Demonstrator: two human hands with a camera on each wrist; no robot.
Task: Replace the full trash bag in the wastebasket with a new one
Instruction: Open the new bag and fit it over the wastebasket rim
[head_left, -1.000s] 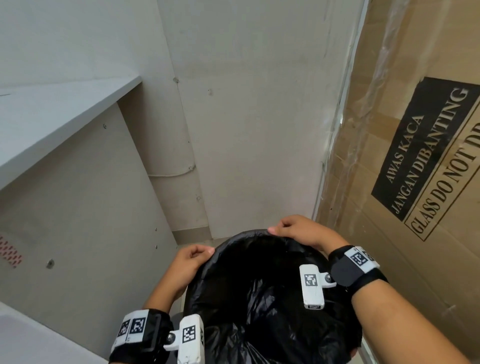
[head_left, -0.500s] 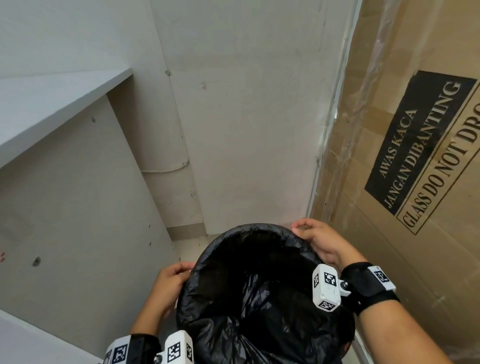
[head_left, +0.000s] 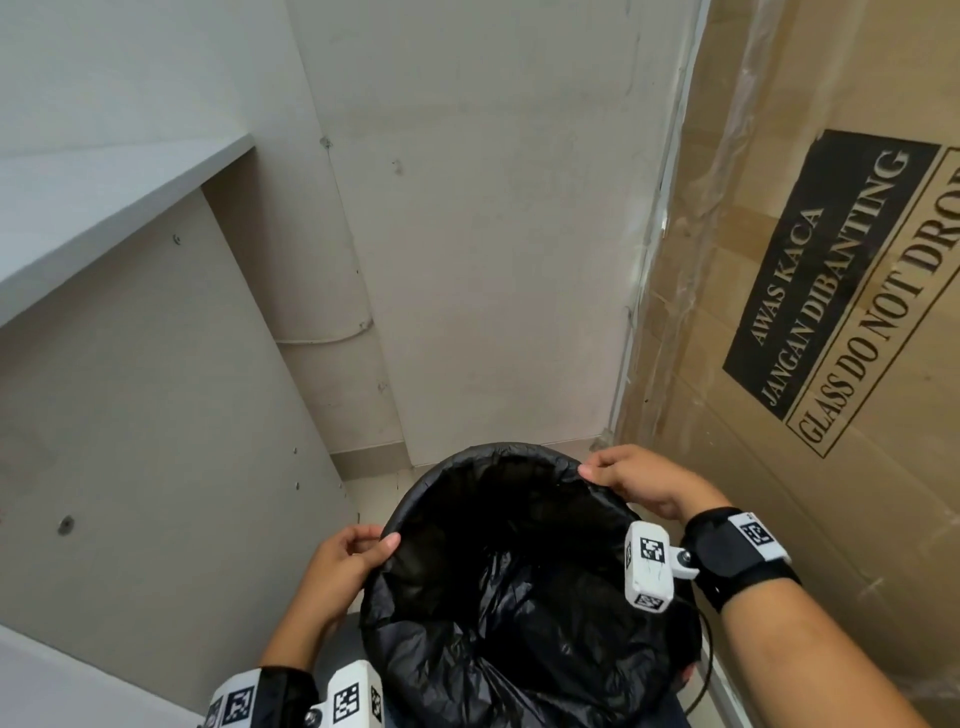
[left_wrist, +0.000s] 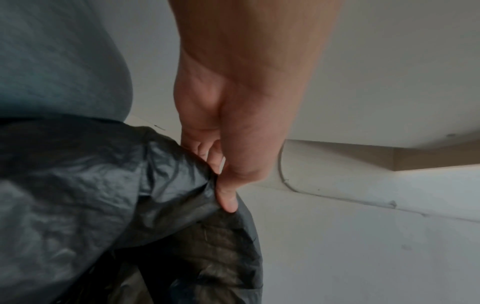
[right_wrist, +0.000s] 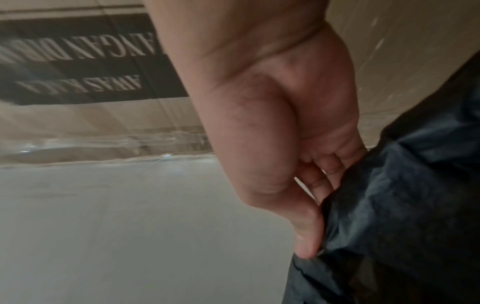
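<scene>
A black trash bag (head_left: 498, 613) lines the round wastebasket low in the head view, its mouth spread wide over the rim (head_left: 493, 449). My left hand (head_left: 358, 551) pinches the bag's edge on the left side, thumb over the plastic (left_wrist: 228, 197). My right hand (head_left: 613, 475) grips the bag's edge at the far right, thumb pressed along the fold (right_wrist: 309, 236). The bag (left_wrist: 103, 195) looks crinkled and glossy, and its inside is dark. The basket's body is hidden under the bag (right_wrist: 402, 205).
A tall cardboard box (head_left: 831, 312) marked "GLASS DO NOT DROP" stands close on the right. A grey shelf and side panel (head_left: 130, 364) close in on the left. The wall (head_left: 493, 234) and a strip of floor (head_left: 374, 483) lie behind the basket.
Both hands have slid along the bag's edge: the left hand down to the left side, the right hand out to the far right, and the bag's mouth now sits wider and rounder.
</scene>
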